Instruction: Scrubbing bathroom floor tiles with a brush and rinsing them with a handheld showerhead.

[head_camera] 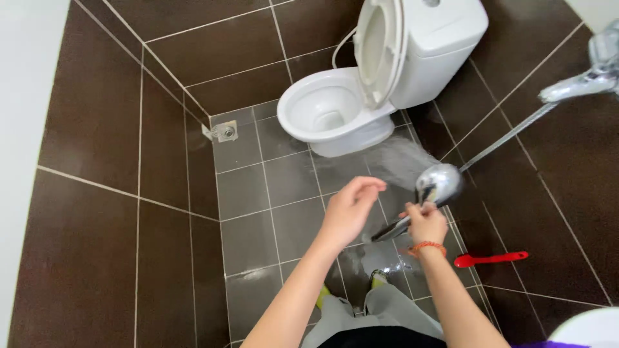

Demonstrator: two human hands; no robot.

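Note:
My right hand (426, 222) grips the handle of a chrome shower head (438, 183), which sprays water toward the base of a white toilet (335, 109). The toilet's seat and lid (380, 45) stand raised. My left hand (350, 207) hovers just left of the shower head with fingers loosely curled and holding nothing. A metal hose (509, 135) runs from the shower head up to a chrome tap (580, 84) on the right wall.
A red brush handle (491, 259) lies on the wet grey tiled floor (258, 193) at the right. A floor drain fitting (224, 132) sits in the far left corner. Dark brown tiled walls close in on both sides. A white basin edge (590, 328) shows at bottom right.

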